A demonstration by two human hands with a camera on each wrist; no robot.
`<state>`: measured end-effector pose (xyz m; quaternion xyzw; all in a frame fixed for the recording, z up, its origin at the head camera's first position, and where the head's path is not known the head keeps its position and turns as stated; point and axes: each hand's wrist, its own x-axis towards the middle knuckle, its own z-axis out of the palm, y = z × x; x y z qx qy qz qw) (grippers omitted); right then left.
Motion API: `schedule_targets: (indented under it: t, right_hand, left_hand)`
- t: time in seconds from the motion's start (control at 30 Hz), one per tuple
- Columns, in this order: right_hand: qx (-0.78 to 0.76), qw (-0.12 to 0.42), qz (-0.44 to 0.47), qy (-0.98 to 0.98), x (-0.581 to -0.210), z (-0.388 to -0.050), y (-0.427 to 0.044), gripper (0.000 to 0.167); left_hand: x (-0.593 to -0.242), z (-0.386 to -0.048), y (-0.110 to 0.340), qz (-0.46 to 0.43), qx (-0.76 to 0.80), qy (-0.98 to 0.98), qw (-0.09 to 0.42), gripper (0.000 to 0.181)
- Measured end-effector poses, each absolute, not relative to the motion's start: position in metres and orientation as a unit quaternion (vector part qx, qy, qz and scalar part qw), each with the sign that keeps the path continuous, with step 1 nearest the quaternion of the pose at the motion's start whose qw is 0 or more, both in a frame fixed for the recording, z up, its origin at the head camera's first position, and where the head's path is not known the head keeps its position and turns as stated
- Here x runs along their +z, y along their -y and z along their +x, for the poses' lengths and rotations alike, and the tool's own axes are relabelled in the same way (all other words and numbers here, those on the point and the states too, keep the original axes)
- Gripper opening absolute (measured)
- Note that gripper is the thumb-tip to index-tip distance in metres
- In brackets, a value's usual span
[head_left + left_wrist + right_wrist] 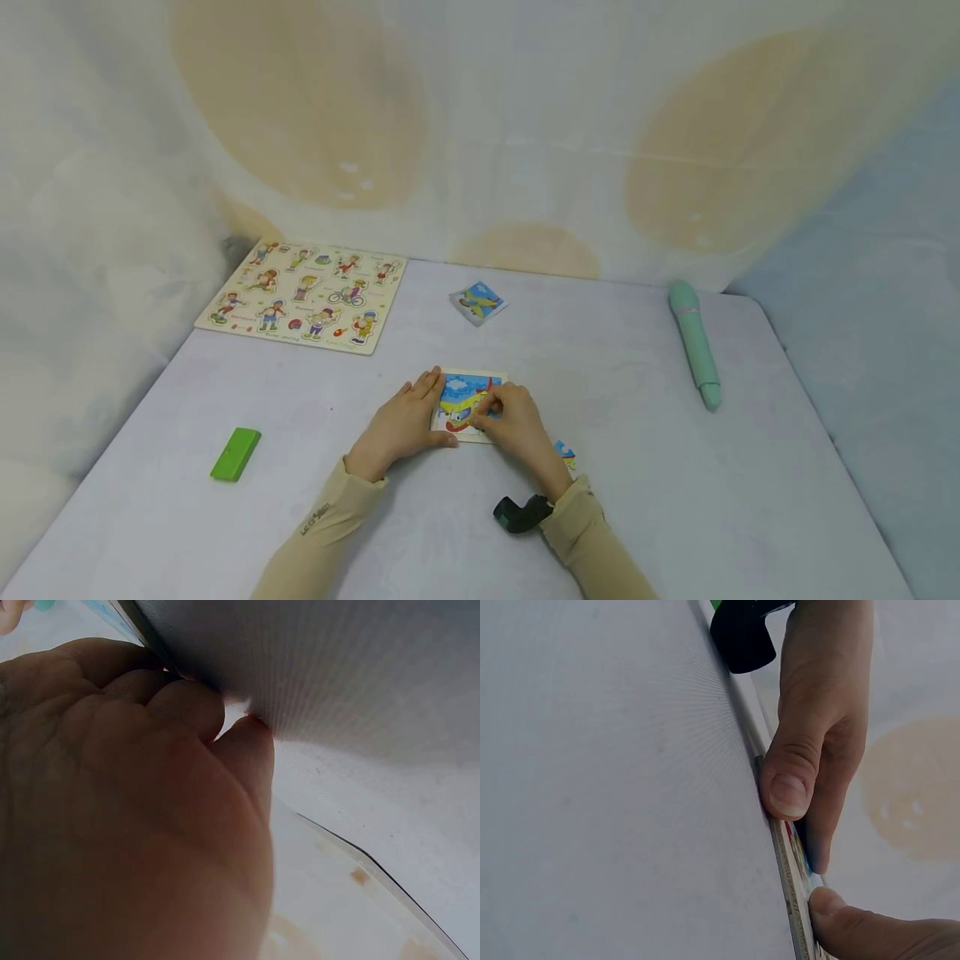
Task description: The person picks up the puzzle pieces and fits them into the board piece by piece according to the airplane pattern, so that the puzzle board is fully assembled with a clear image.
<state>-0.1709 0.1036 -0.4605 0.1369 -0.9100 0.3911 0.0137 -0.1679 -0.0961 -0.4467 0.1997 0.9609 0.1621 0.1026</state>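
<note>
A small jigsaw puzzle point(463, 388) with a yellow airplane on a blue sky lies in a pale frame on the table. My left hand point(405, 421) rests along its left side, fingers extended and thumb near the lower edge; its palm point(135, 817) fills much of the left wrist view. Over the puzzle's right part, my right hand point(517, 423) bends thumb and index finger together, pinching a puzzle piece that the fingertips mostly cover. In the right wrist view the puzzle point(799, 859) shows edge-on between both hands. A loose piece point(565, 455) lies beside the right wrist.
A picture card point(478, 302) lies behind the puzzle. At the back left is a large wooden board point(307, 296) with cartoon figures. A green block point(236, 454) sits left, a mint-green pen-shaped object point(696, 346) right. A curtain point(525, 167) closes off the back.
</note>
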Motion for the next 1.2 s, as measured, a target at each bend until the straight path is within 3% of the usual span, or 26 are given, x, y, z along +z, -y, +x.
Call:
schedule_targets:
  t: [0.13,0.33,0.47,0.83,1.2]
  right_hand:
    - [0.406,-0.001,0.127,0.905,-0.462,-0.171,-0.107,0.018]
    - [0.457,-0.108,0.086,0.879,-0.459,-0.176,-0.128,0.015]
    - [0.451,-0.142,0.075,0.878,-0.458,-0.179,-0.145,0.020]
    - [0.440,-0.158,0.070,0.881,-0.449,-0.161,-0.210,0.022]
    - [0.414,-0.138,0.185,0.881,-0.455,-0.136,-0.245,0.039]
  left_hand:
    - [-0.446,-0.168,0.096,0.202,0.165,-0.960,0.098,0.103]
    - [-0.450,-0.166,0.093,0.198,0.174,-0.959,0.107,0.102]
    - [-0.452,-0.166,0.092,0.200,0.175,-0.958,0.108,0.103]
    - [-0.445,-0.167,0.095,0.200,0.161,-0.961,0.101,0.104]
    - [-0.446,-0.169,0.095,0.193,0.163,-0.960,0.118,0.104]
